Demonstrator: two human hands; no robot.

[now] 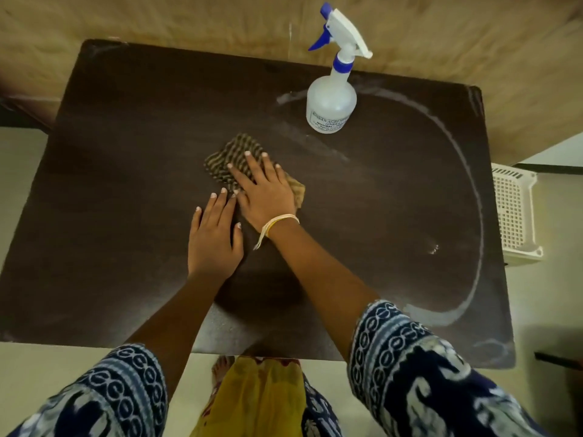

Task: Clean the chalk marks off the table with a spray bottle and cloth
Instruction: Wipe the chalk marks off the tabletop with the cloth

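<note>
1. I seem to stand in a plain home room: pale tiled floor (19, 184) under my bare foot (222, 365).
2. A wood-grain wall (157, 17) backs my dark bench (110, 152); a white plastic basket (514, 212) sits beside it.

The right hand (263, 192) hides much of the cloth (235, 159); the spray bottle (331, 102) label is unreadable.

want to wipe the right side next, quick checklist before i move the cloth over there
1. Cloth under the right hand, fingers flat on it: ok.
2. Left hand flat on the table, off the cloth: ok.
3. Chalk arc on the right uncleaned: not ok.
4. Spray bottle upright, standing on the arc's far end, in the wipe path: not ok.
5. Right side wet enough: cannot tell.
</note>
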